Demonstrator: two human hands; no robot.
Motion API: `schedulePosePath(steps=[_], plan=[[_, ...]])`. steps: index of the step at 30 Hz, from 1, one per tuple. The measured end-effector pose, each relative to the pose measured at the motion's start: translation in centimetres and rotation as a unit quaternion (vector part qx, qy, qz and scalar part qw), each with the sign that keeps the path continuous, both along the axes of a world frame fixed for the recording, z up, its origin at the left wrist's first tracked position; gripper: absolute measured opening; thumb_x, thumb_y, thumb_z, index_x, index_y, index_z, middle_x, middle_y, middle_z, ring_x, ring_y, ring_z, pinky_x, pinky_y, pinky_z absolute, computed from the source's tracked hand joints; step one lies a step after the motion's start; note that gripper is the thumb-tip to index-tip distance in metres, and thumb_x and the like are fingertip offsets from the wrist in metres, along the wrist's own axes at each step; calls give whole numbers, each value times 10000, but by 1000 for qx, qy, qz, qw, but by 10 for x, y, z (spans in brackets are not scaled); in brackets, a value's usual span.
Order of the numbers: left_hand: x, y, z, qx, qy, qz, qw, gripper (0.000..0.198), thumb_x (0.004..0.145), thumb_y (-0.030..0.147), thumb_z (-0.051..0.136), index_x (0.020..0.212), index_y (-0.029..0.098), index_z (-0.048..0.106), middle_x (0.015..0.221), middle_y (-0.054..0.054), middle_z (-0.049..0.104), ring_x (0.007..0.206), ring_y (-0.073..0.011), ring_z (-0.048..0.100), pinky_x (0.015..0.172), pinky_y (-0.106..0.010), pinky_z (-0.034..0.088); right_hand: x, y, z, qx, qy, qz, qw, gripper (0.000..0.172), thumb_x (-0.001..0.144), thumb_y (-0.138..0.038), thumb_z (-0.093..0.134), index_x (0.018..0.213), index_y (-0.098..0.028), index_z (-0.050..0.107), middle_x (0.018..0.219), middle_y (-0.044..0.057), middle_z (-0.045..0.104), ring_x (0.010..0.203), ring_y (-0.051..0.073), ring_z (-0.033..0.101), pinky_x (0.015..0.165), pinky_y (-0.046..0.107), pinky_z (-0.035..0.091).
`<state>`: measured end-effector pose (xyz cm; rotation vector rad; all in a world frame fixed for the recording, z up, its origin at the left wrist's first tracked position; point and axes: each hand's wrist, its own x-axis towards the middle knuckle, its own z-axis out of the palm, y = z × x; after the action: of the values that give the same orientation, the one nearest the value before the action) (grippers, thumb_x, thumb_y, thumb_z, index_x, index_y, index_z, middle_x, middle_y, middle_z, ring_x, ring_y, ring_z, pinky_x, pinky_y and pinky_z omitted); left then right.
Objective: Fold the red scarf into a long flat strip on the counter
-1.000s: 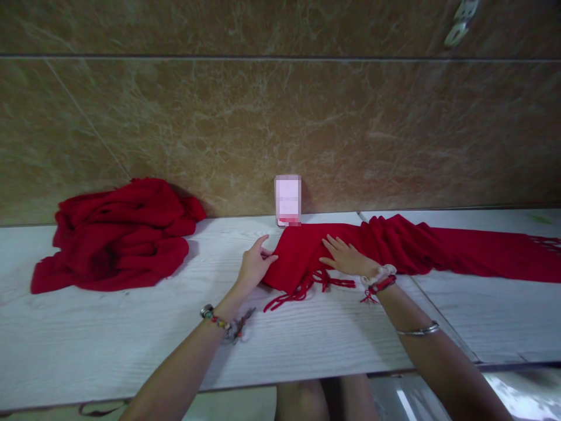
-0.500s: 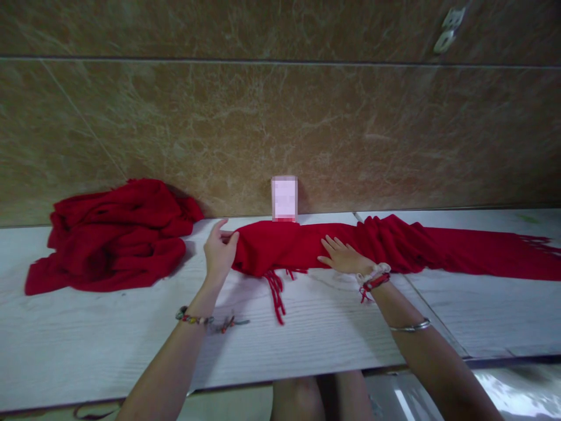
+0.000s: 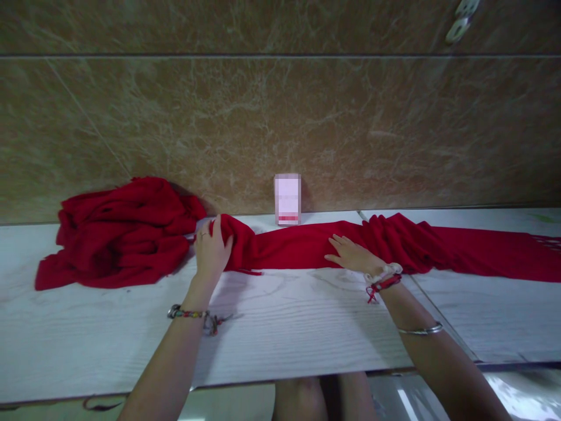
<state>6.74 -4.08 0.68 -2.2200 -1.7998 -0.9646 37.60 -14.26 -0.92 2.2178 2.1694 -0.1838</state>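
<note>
A long red scarf [image 3: 438,248] lies stretched across the white wooden table [image 3: 280,327], running from the middle to the right edge of view. My left hand [image 3: 212,251] is closed on the scarf's left end, with the cloth bunched above its fingers. My right hand [image 3: 354,256] lies flat on the scarf's middle, fingers stretched out and pointing left. Both wrists wear bracelets.
A crumpled heap of red cloth [image 3: 118,234] sits at the table's back left, just left of my left hand. A small pink-and-white box [image 3: 287,199] stands against the brown marble wall [image 3: 280,117]. My knees show below the table's near edge.
My left hand has pulled the scarf's left end leftward, from mid-table to beside the red heap. The fringe that hung toward me is now tucked away. My right hand stayed pressed on the scarf.
</note>
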Motion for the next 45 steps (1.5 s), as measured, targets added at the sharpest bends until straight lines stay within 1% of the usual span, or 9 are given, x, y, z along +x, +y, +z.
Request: schedulePosePath(steps=[7, 14, 18, 23, 27, 31, 38, 42, 45], plan=[[6, 6, -10, -211, -27, -52, 976, 781, 717, 221, 583, 1365, 135, 155, 969, -115, 634, 895, -238, 603, 756, -329, 464, -23, -1, 5, 2, 19, 32, 999, 609, 827, -519, 338, 1358, -236, 246, 1439, 87, 185, 1295, 316, 148, 975, 552, 251], [-21, -8, 31, -7, -91, 112, 989, 666, 713, 36, 488, 1333, 143, 270, 1070, -134, 582, 992, -263, 550, 873, -389, 427, -17, -4, 11, -37, 5, -10, 999, 585, 833, -487, 363, 1343, -211, 293, 1422, 111, 228, 1282, 314, 202, 963, 523, 296], [-25, -11, 31, 40, -76, 151, 985, 709, 684, 33, 490, 1344, 119, 247, 1327, -216, 324, 1218, -353, 309, 933, -510, 338, -18, 0, 5, 2, 12, 63, 998, 577, 843, -460, 366, 1335, -165, 312, 1407, 134, 258, 1283, 295, 211, 982, 499, 283], [-2, -9, 1, -119, 35, 22, 992, 600, 810, 296, 440, 1356, 157, 235, 1370, -204, 291, 1254, -367, 245, 926, -564, 306, -18, 0, 4, 11, 28, 120, 992, 516, 826, -427, 425, 1280, -182, 409, 1368, 120, 343, 1262, 280, 274, 979, 470, 307], [7, -8, -17, -262, 108, -20, 959, 570, 819, 438, 401, 1336, 224, 294, 1383, -182, 281, 1258, -384, 223, 896, -621, 284, -10, -4, 15, 43, 11, 66, 997, 347, 845, -333, 417, 1076, -139, 588, 1118, 129, 593, 1059, 239, 525, 908, 373, 407], [12, -12, -19, -212, 121, -77, 967, 618, 823, 430, 408, 1364, 214, 202, 1392, -199, 247, 1250, -365, 262, 862, -594, 344, -12, -4, 19, 108, -15, 23, 994, 351, 846, -334, 424, 1082, -125, 579, 1095, 138, 600, 1025, 236, 542, 890, 369, 418], [26, -19, -27, -193, 92, -181, 960, 641, 814, 318, 465, 1361, 135, 186, 1416, -234, 120, 1268, -326, 239, 951, -470, 323, -53, -1, 9, 83, 68, 252, 962, 372, 803, -333, 514, 1133, -166, 557, 1234, 89, 514, 1161, 199, 430, 979, 350, 338], [32, -22, -28, -190, 52, -285, 938, 631, 819, 304, 450, 1364, 161, 166, 1434, -189, 100, 1285, -261, 222, 999, -383, 291, -51, 1, 13, 85, 53, 238, 966, 237, 817, -153, 443, 952, -145, 639, 1016, 79, 639, 967, 179, 565, 884, 310, 409], [31, -20, -21, -129, 26, -279, 951, 576, 840, 336, 404, 1354, 181, 194, 1420, -154, 194, 1292, -235, 210, 1021, -397, 253, -30, 0, 20, 90, 40, 174, 980, 245, 830, -160, 413, 939, -158, 632, 965, 67, 657, 897, 177, 593, 825, 293, 438]])
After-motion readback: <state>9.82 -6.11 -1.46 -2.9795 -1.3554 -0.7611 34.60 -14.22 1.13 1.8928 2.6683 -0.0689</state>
